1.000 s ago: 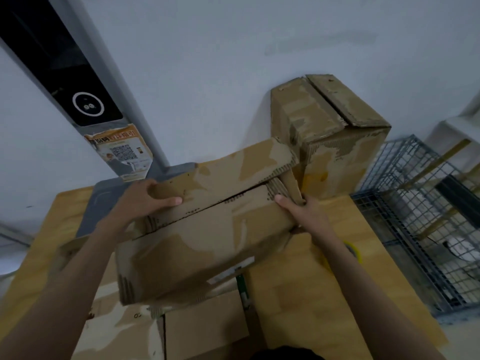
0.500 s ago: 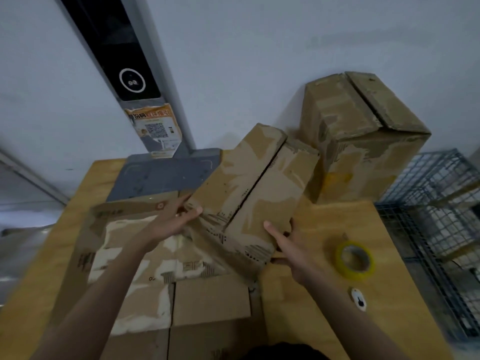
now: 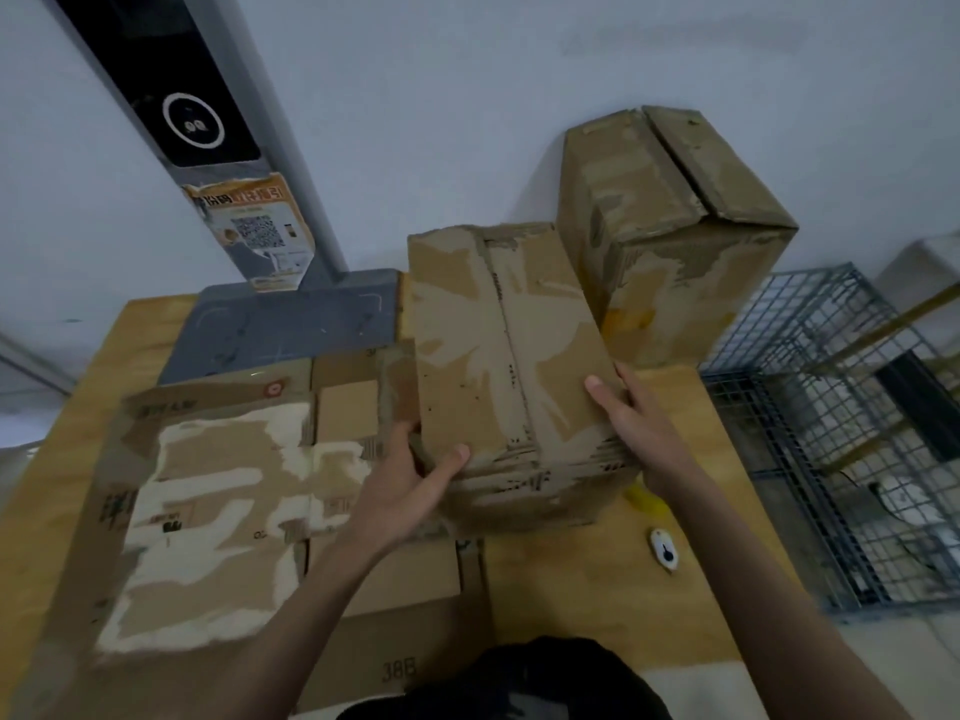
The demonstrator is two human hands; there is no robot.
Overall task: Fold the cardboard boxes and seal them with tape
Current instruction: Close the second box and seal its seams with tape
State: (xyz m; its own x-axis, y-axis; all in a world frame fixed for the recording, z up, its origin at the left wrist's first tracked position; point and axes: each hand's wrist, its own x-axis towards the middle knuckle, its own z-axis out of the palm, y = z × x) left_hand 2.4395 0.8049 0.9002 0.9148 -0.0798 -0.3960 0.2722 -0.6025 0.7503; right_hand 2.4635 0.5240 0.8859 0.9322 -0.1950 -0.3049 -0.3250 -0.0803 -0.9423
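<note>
Progress, judged from the head view, stands roughly midway on one box and untouched on the rest. At the centre of the wooden counter (image 3: 597, 605) sits a folded cardboard box (image 3: 514, 366), its two top flaps closed so that they meet along a seam running from 6 toward 12 o'clock. No tape can be seen across that seam, so the folding looks done while sealing is left.

The left hand (image 3: 410, 491) grips the box's near-left corner, thumb curled over the top face and fingers wrapped round the side. The right hand (image 3: 628, 423) presses against the right edge with fingers nearly straight, holding nothing else.

At 1 o'clock from this box, touching or just beside it against the wall, stands a second cardboard box (image 3: 675, 241), taller, flaps folded shut with a visible gap between them; whether it carries tape cannot be told. At 9 o'clock, flattened cardboard sheets (image 3: 208, 511) lie spread over the counter, not yet folded.

A sliver of yellow tape roll (image 3: 647, 498) peeks out at 5 o'clock from the held box, mostly hidden by the right forearm, and a small white object (image 3: 665, 549), possibly a cutter, lies near it. A wire cage (image 3: 841, 439) stands at 3 o'clock, and a grey device base (image 3: 291, 319) at 11 o'clock.
</note>
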